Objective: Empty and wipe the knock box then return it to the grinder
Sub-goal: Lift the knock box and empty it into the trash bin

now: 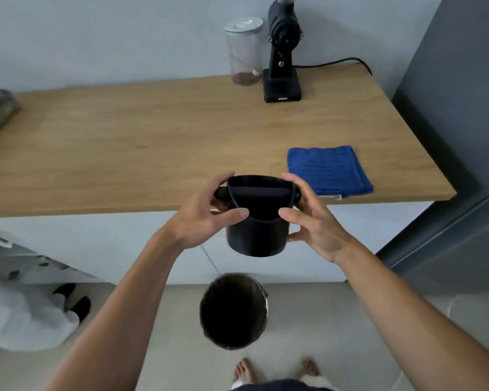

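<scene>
A wooden bench (pixel 153 153) is seen along a pale wall. On the floor below its front edge a dark round bin (pixel 233 311) is placed, its mouth open upward. At the back of the bench a black grinder (pixel 282 52) is set, with a clear jar (pixel 244 52) just beside it. A folded blue cloth (pixel 329 170) is laid near the front edge. The black knock box (pixel 256 221) is held upright in the air, over the bench edge and above the bin, gripped by the left hand (pixel 206 215) and right hand (pixel 314 221) from either side.
</scene>
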